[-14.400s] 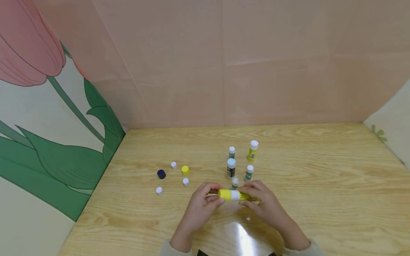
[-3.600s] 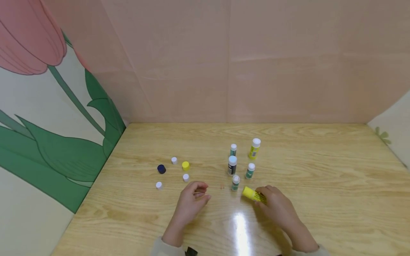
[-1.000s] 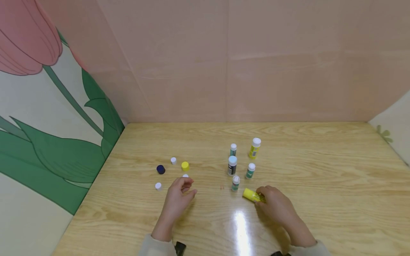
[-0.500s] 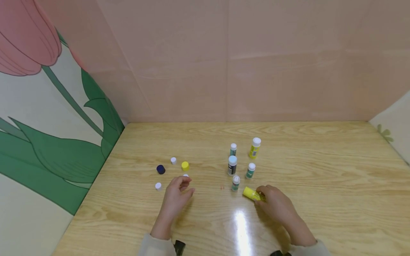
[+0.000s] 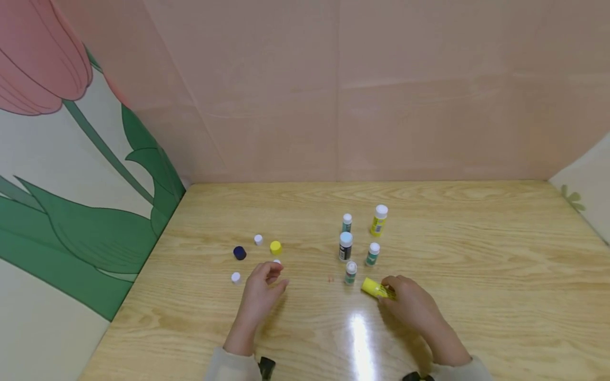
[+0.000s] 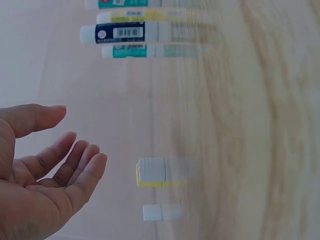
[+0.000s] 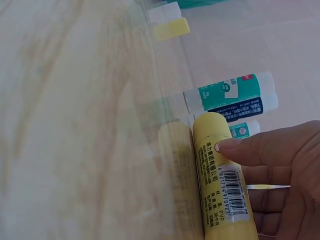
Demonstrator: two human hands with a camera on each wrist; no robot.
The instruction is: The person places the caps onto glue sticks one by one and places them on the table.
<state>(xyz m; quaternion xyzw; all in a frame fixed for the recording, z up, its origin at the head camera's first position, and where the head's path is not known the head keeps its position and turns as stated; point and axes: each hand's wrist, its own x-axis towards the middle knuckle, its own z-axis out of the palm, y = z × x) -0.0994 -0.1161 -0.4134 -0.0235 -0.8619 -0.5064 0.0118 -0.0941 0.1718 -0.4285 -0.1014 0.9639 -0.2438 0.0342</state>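
In the head view, my right hand (image 5: 410,302) holds a yellow glue stick (image 5: 370,287) that lies on its side on the table. The right wrist view shows the thumb on the barrel of this glue stick (image 7: 217,185), beside its barcode, with the fingers behind. My left hand (image 5: 259,291) holds nothing; its fingers are loosely bent. It is nearest to a small white cap (image 5: 277,261), which it partly hides in the head view. In the left wrist view, a gap separates the left hand (image 6: 55,170) from the white cap (image 6: 151,170).
Several upright glue sticks with white tops stand mid-table: a navy one (image 5: 345,247), a yellow one (image 5: 378,222) and small green ones, the nearest green stick (image 5: 350,273) close to the held one. Left lie a dark blue cap (image 5: 240,253), a yellow cap (image 5: 276,247) and white caps (image 5: 235,278).
Long before, both hands held the yellow glue stick, its white section showing. Later the right hand alone held it low. The left hand has since moved left; over the last second both are nearly still.
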